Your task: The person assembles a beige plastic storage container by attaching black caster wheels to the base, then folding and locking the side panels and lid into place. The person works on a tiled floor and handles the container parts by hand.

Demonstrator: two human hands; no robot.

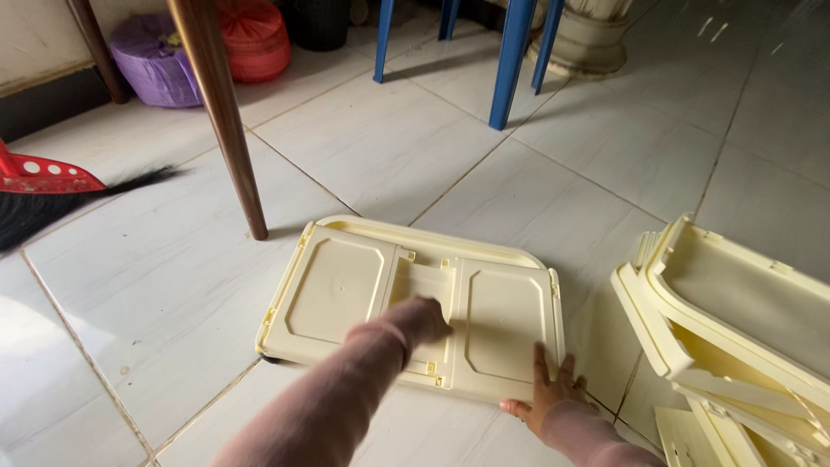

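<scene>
**poster1:** Hands first, since that's what everyone asks about. Left hand [421,318] is out over the middle of a pale yellow plastic panel [346,285] lying flat on the white tile floor [156,285]. It sits right at the panel's centre section, between the two recessed rectangles. The pink sleeve [346,380] covers most of it, so I honestly cannot tell whether the fingers are curled, spread or gripping anything. Right hand [546,391] is easier: fingers spread and pointing away from the person, palm pressed flat on the panel's near right corner.

**poster2:** Where does the panel sit compared to everything else?

**poster1:** Pretty much centre of the view, just in front of a brown wooden table leg [226,121], close to it but whether they touch I can't say. Off to the right there's a stack of matching pale yellow panels [735,320], tilted and overlapping, near the flat one but apart from it. A red broom with black bristles [43,186] lies at the left edge. Further back: blue chair legs [512,60], a purple bag [156,56] and a red bag [258,39] by the wall.
</scene>
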